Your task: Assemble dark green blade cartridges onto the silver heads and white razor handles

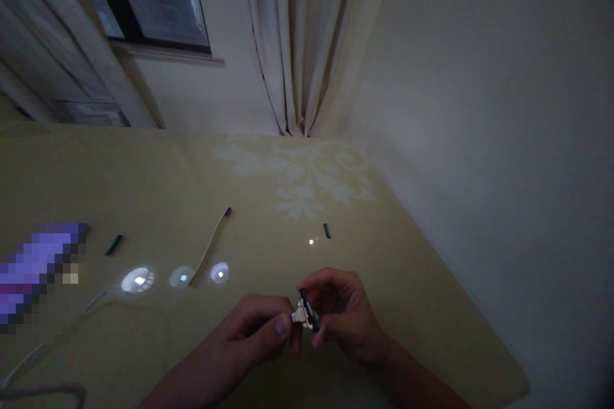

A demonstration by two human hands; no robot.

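My left hand [263,329] pinches a razor [300,314] by its handle, most of which is hidden behind the thumb and fingers; the shiny metal neck sticks out to the right. A dark razor cartridge [309,310] sits across the end of that neck, touching it. Around the cartridge curls my right hand [348,313], with fingertips at its upper end and the thumb near its lower end. From this view I cannot tell whether the cartridge is locked onto the neck. Both hands are just above the table's near side.
On the glossy yellowish table [384,255] lie a dark-green razor cartridge [114,245] at left, another cartridge [327,231] beyond my hands, and a white toothbrush [211,243]. A blurred purple object [38,268] and a pale cable [29,361] are at far left. A wall [503,140] borders the right.
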